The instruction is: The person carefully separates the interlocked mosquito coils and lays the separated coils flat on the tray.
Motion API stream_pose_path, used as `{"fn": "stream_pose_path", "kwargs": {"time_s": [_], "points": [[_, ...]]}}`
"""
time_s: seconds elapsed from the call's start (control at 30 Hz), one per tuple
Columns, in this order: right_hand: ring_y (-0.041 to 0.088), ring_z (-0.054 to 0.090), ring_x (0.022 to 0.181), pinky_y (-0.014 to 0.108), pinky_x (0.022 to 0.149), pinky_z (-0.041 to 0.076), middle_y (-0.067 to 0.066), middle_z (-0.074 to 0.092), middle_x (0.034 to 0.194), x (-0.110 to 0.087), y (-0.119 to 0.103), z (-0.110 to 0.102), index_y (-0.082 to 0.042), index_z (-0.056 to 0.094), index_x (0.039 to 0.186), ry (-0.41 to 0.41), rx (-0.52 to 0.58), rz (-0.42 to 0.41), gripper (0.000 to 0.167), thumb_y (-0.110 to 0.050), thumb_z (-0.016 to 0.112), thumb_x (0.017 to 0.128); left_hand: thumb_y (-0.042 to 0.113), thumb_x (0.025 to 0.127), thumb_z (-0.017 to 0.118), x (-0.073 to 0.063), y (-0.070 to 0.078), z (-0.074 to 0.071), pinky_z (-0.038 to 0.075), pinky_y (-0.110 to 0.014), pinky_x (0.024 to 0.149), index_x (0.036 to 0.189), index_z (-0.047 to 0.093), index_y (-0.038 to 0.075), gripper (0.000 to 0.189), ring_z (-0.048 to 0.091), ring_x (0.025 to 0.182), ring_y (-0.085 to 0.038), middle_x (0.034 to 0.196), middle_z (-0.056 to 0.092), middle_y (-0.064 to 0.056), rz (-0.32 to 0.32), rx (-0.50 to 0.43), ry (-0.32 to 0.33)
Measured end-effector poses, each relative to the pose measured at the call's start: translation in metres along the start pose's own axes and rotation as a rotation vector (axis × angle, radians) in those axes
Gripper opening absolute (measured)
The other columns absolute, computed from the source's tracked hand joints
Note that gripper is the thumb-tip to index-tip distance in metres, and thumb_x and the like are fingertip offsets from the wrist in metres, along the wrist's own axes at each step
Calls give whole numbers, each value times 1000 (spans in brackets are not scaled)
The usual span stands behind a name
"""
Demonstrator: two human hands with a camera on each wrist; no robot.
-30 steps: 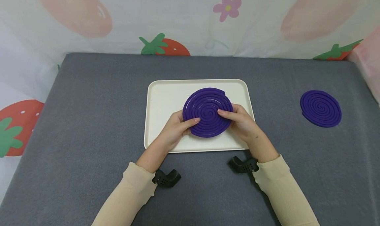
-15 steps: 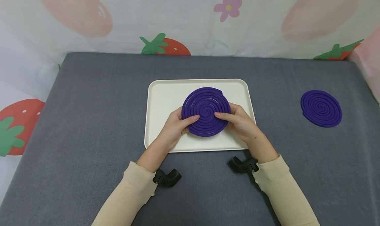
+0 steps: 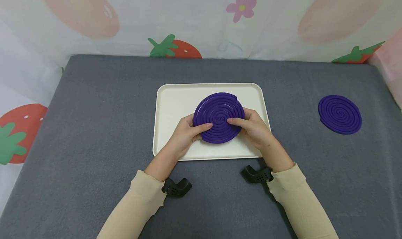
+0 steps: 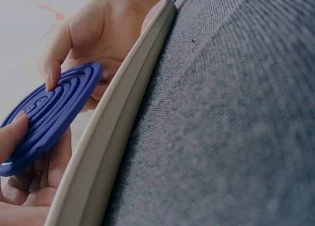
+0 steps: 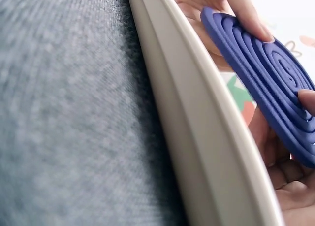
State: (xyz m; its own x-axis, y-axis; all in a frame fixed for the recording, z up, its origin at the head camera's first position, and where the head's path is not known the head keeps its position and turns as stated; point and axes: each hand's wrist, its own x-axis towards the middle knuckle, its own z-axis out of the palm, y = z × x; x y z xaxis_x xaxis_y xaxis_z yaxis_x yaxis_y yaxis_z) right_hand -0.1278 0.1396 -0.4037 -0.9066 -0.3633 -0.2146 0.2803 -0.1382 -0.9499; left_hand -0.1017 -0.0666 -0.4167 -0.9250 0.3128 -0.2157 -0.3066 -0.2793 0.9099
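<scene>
Thumbs (image 3: 202, 128) on top, other fingers (image 4: 60, 154) underneath: left hand (image 3: 183, 135) and right hand (image 3: 257, 130) clamp purple spiral mat (image 3: 220, 110), above cream tray (image 3: 176, 106). I can't make out most underside contact. Right wrist view crops mat's edge. Second spiral mat (image 3: 340, 114) lies right, on gray cloth (image 3: 94, 134); sleeves (image 3: 138, 202) run out of frame.

Plain cream long sleeves are worn, the left sleeve (image 3: 133, 204) and the right sleeve (image 3: 303, 204) being matched in colour and finished at the wrist with a slightly uneven cuff edge. The hands (image 3: 184, 132) are left bare. A black housing is fitted at each wrist: the left wrist camera (image 3: 177, 188) and the right wrist camera (image 3: 257, 174) are both bent in outline and dotted with small holes.
</scene>
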Motion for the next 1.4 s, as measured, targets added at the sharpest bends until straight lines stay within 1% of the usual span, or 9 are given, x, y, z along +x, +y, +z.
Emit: {"fn": "stream_pose_path", "kwargs": {"time_s": [0.27,0.4,0.5,0.7,0.83,0.97,1.2,1.3,1.4], "points": [[11,63,83,23,75,54,-1,67,89,2,2,1,14,55,111,50,-56,-45,29,10,56,82,-6,89,56,0,0,0,55,-32,82,129,44,-12,42,65,90,-13,111,62,-18,8,8,-8],[11,63,84,23,76,53,-2,67,88,2,3,3,20,52,113,86,-110,-73,35,9,59,81,-6,89,56,-1,0,0,54,-33,83,128,45,-13,42,65,91,-14,112,61,-19,13,12,-10],[12,63,85,23,76,54,-1,67,89,2,3,3,22,51,115,110,-138,-88,38,9,60,81,-7,89,56,-1,0,0,54,-34,84,128,45,-14,41,65,92,-14,114,61,-22,17,13,-12],[10,62,85,23,78,53,1,66,92,2,3,3,21,51,117,133,-169,-96,39,9,60,81,-8,89,56,0,0,0,53,-36,86,126,47,-15,39,64,96,-16,118,58,-27,22,15,-19],[10,62,84,22,77,53,-1,66,90,1,2,2,20,52,116,116,-170,-99,38,7,60,81,-8,90,55,0,0,0,53,-36,86,127,46,-14,38,64,97,-17,119,58,-28,24,18,-20],[9,62,83,22,77,53,-3,67,90,1,1,1,19,52,116,87,-149,-95,36,7,59,83,-7,91,54,0,1,1,52,-36,87,126,46,-14,37,64,98,-18,119,57,-28,12,7,-9],[8,63,84,23,77,53,-5,67,90,1,1,2,17,51,119,84,-144,-91,38,7,58,84,-7,93,51,1,0,0,51,-36,89,128,44,-15,37,60,108,-27,124,53,-30,4,1,-15],[9,63,85,23,78,53,-5,67,91,1,0,3,18,49,122,84,-137,-85,40,7,58,84,-6,94,51,2,-1,0,50,-35,90,129,43,-14,37,59,110,-28,125,52,-31,5,1,-13],[9,63,82,23,75,53,-4,68,89,1,0,2,11,55,116,87,-126,-77,32,5,57,85,-5,94,50,1,0,-1,51,-35,89,129,43,-14,37,61,106,-25,124,52,-30,0,-5,-2]]}}
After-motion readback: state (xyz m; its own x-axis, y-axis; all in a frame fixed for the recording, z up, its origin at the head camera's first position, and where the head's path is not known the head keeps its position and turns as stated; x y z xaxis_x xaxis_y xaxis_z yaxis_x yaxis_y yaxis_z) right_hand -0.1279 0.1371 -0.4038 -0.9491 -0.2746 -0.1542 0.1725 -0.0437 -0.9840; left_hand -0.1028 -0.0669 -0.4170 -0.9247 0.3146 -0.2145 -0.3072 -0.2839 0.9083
